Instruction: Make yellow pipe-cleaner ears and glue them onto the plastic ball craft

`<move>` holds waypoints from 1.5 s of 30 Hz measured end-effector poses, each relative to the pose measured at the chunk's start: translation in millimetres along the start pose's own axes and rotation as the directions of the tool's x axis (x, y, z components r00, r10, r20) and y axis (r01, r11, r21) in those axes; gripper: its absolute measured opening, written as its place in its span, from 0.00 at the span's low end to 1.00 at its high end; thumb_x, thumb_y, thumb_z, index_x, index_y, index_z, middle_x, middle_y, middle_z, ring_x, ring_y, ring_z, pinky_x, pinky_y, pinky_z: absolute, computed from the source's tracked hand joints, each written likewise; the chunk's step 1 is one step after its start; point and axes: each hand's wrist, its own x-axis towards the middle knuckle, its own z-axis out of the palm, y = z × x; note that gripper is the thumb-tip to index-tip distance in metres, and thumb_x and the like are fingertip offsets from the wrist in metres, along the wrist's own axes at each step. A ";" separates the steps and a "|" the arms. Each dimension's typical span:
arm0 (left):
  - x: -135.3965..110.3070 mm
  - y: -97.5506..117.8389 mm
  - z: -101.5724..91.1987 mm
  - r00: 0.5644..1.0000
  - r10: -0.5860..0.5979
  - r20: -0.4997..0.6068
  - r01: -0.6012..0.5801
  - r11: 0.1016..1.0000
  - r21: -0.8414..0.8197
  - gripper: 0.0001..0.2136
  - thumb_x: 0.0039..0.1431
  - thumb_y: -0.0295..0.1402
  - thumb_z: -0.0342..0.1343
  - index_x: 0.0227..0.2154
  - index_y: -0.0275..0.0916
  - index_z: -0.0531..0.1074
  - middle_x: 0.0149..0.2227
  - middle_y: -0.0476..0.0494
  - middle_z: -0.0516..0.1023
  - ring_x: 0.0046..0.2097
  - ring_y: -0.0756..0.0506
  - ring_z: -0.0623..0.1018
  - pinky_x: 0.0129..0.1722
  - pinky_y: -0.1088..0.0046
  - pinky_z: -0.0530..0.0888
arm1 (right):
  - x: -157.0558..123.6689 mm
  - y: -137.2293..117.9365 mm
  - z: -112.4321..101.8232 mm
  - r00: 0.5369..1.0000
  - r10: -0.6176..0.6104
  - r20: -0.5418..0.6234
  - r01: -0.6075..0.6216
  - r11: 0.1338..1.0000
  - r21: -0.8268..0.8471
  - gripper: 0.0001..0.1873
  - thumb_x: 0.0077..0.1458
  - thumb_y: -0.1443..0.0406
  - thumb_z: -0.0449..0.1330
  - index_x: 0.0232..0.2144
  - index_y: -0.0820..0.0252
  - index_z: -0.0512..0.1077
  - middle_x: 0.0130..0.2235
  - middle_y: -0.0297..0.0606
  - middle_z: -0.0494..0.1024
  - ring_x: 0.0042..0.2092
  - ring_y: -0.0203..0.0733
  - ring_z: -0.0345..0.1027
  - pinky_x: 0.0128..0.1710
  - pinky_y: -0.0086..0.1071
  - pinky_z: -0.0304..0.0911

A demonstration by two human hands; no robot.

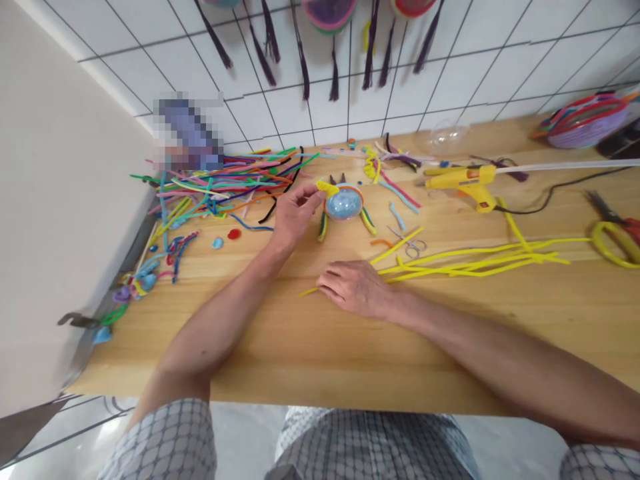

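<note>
Between thumb and fingers, my left hand (299,212) pinches a small flat yellow piece of coiled pipe cleaner (327,189). Just right of it sits a clear, bluish bowl-like shell (344,203) with an orange rim and green-and-yellow legs (369,221). Nearer to me, my right hand (353,288) rests on the tabletop with its fingers curled. A yellow pipe cleaner (307,292) sticks out left from under these fingers. More long yellow pipe cleaners (465,263) lie to the right of that hand.
A heap of coloured pipe cleaners (235,177) lies at the left back. To the right are a yellow glue gun (465,181) with its cord, small scissors (414,248) and yellow-handled scissors (617,240). A purple basket (587,123) stands at the right back; dark tassels (334,77) hang along the tiled wall.
</note>
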 end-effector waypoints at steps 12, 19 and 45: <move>-1.3 -7.9 5.5 0.998 0.049 -0.037 -0.049 0.999 0.012 0.14 0.63 0.46 0.67 0.35 0.39 0.81 0.32 0.49 0.80 0.28 0.51 0.72 0.28 0.75 0.71 | -0.5 1.6 1.9 0.999 -0.016 -0.030 0.015 1.000 -0.004 0.11 0.75 0.64 0.58 0.40 0.57 0.80 0.37 0.37 0.82 0.36 0.39 0.71 0.35 0.34 0.55; -1.6 -9.6 7.7 0.998 0.037 -0.044 -0.036 0.999 0.021 0.11 0.64 0.43 0.66 0.34 0.40 0.80 0.31 0.49 0.80 0.28 0.52 0.71 0.28 0.76 0.70 | -0.4 1.7 2.7 1.000 -0.021 -0.023 0.020 1.000 -0.008 0.10 0.75 0.64 0.59 0.40 0.57 0.80 0.36 0.37 0.82 0.36 0.39 0.71 0.35 0.35 0.55; -5.8 5.9 5.8 0.999 -0.040 -0.028 0.040 0.999 0.031 0.11 0.57 0.43 0.64 0.33 0.39 0.80 0.29 0.50 0.78 0.27 0.51 0.69 0.29 0.73 0.67 | -1.8 0.7 1.7 1.000 -0.011 -0.024 0.009 0.998 -0.058 0.05 0.71 0.67 0.64 0.41 0.55 0.81 0.37 0.34 0.82 0.36 0.37 0.74 0.37 0.32 0.60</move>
